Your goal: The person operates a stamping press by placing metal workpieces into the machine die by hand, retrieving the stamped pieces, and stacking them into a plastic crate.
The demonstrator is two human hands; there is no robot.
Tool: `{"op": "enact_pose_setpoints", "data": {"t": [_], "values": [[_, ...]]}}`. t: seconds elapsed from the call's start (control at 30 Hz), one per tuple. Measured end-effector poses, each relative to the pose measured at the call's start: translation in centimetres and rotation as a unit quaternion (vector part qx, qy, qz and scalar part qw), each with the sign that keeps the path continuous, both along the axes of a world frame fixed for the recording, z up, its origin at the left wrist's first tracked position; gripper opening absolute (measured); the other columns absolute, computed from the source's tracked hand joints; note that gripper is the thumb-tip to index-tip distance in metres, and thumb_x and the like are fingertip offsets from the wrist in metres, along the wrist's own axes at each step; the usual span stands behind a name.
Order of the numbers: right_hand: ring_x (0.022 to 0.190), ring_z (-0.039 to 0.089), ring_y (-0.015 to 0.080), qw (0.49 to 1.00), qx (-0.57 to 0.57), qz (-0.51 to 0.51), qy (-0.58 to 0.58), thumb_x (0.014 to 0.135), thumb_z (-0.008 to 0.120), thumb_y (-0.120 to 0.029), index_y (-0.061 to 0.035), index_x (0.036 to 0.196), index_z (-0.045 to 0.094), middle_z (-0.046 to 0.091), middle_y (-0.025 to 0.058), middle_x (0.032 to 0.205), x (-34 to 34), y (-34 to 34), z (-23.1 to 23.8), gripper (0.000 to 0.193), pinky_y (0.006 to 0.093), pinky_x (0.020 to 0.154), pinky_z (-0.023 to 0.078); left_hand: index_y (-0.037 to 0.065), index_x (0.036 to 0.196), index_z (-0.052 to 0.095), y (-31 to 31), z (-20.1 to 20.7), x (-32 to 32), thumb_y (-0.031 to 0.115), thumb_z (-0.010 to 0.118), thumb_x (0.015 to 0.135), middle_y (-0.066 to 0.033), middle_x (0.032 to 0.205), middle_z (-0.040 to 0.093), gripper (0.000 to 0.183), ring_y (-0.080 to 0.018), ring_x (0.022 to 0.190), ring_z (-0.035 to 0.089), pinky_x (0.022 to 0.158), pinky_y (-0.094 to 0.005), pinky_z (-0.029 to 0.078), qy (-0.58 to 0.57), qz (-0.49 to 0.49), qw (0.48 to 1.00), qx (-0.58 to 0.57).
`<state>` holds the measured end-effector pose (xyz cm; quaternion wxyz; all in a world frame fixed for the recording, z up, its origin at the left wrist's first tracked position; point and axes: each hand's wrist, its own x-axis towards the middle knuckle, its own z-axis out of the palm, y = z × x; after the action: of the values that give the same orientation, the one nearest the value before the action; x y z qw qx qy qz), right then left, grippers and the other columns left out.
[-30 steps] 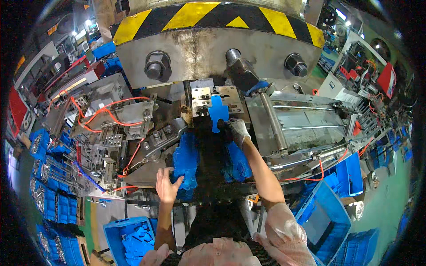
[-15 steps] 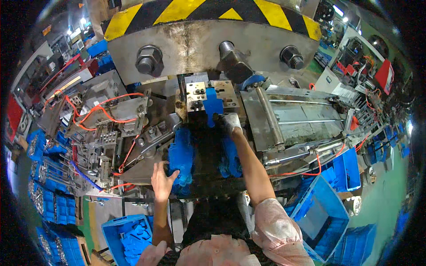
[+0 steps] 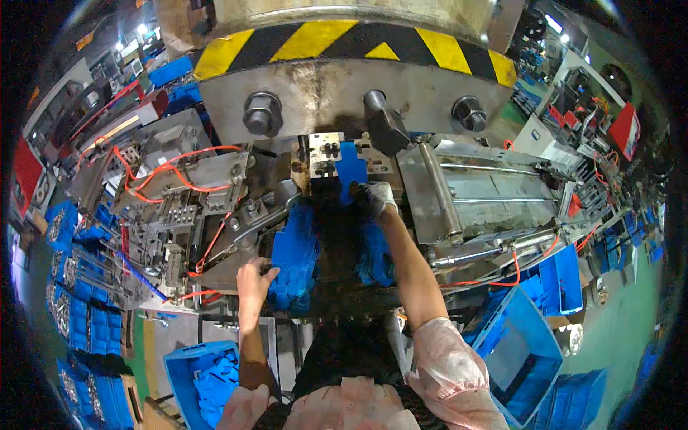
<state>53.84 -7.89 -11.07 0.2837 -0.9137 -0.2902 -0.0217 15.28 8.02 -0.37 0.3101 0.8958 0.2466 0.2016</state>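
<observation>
A flat blue metal-like piece [image 3: 350,170] with a narrow lower end lies on the pale steel die block [image 3: 325,152] under the press. My right hand [image 3: 377,196], in a whitish glove with dark fingertips, pinches that lower end. Nearer to me, two piles of similar blue pieces lie on the dark press bed: a left stack [image 3: 295,258] and a right stack [image 3: 375,254], the latter partly behind my right forearm. My bare left hand [image 3: 254,285] rests beside the left stack, fingers loosely bent and apart, with the thumb at the stack's edge. It holds nothing visible.
Above the die hangs the heavy press block [image 3: 315,89] with large bolts and a yellow-black striped band. Steel fixtures with orange air hoses [image 3: 168,168] flank the left; a metal slide [image 3: 494,190] flanks the right. Blue crates stand low left [image 3: 183,355] and low right [image 3: 512,351].
My left hand has drawn slightly left, its thumb moving off the stack's top to its edge. The right hand still grips the blue piece. The whole view has shifted a little.
</observation>
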Motion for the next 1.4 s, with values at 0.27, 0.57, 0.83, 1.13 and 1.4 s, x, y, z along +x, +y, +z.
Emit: {"op": "enact_pose_setpoints", "data": {"t": [0.27, 0.57, 0.83, 1.13, 1.4], "values": [[0.065, 0.057, 0.0189, 0.865, 0.345, -0.101, 0.35, 0.077, 0.056, -0.019, -0.004, 0.083, 0.063, 0.064, 0.0075, 0.078, -5.1, 2.6, 3.5, 0.017, 0.0337, 0.059, 0.044, 0.003, 0.076, 0.065, 0.3, 0.5, -2.5, 0.02, 0.065, 0.077, 0.0021, 0.056, 0.054, 0.017, -0.003, 0.043, 0.041, 0.039, -0.0182, 0.031, -0.091, 0.041, 0.882, -0.46], [0.066, 0.057, 0.0193, 0.948, 0.283, -0.015, 0.145, 0.077, 0.055, -0.017, -0.0039, 0.086, 0.063, 0.064, 0.0075, 0.079, -3.2, 2.4, 1.2, 0.017, 0.033, 0.06, 0.044, 0.003, 0.08, 0.065, -4.1, 0.7, -0.7, 0.018, 0.064, 0.079, 0.0025, 0.063, 0.057, 0.015, -0.0019, 0.046, 0.043, 0.04, -0.0176, 0.034, -0.165, 0.041, 0.843, -0.51], [0.064, 0.055, 0.0182, 0.898, 0.366, 0.046, 0.239, 0.077, 0.052, -0.011, -0.0031, 0.085, 0.063, 0.065, 0.0074, 0.079, -10.7, 0.4, 8.9, 0.015, 0.0319, 0.061, 0.044, 0.004, 0.081, 0.065, -4.3, 0.4, -1.5, 0.02, 0.066, 0.077, 0.0019, 0.067, 0.059, 0.017, -0.002, 0.047, 0.045, 0.041, -0.0173, 0.035, -0.155, 0.066, 0.845, -0.508], [0.046, 0.052, 0.0152, 0.896, 0.305, -0.109, 0.305, 0.079, 0.055, -0.011, -0.0055, 0.08, 0.061, 0.059, 0.0016, 0.063, -20.2, -13.4, 9.3, 0.009, 0.0285, 0.044, 0.04, 0.003, 0.08, 0.064, -5.7, 1.3, 0.0, 0.019, 0.064, 0.079, 0.0021, 0.064, 0.058, 0.016, -0.0013, 0.047, 0.042, 0.041, -0.017, 0.033, -0.186, 0.017, 0.838, -0.512], [0.075, 0.061, 0.0199, 0.957, 0.228, 0.079, 0.16, 0.083, 0.058, -0.023, 0.0034, 0.1, 0.056, 0.064, 0.0111, 0.087, -26.4, -12.3, 10.3, 0.032, 0.0326, 0.061, 0.047, 0.004, 0.08, 0.063, -7.8, 2.6, 0.1, 0.017, 0.062, 0.08, 0.0041, 0.064, 0.055, 0.013, -0.0022, 0.05, 0.044, 0.044, -0.0181, 0.032, -0.245, 0.024, 0.828, -0.504]]}}
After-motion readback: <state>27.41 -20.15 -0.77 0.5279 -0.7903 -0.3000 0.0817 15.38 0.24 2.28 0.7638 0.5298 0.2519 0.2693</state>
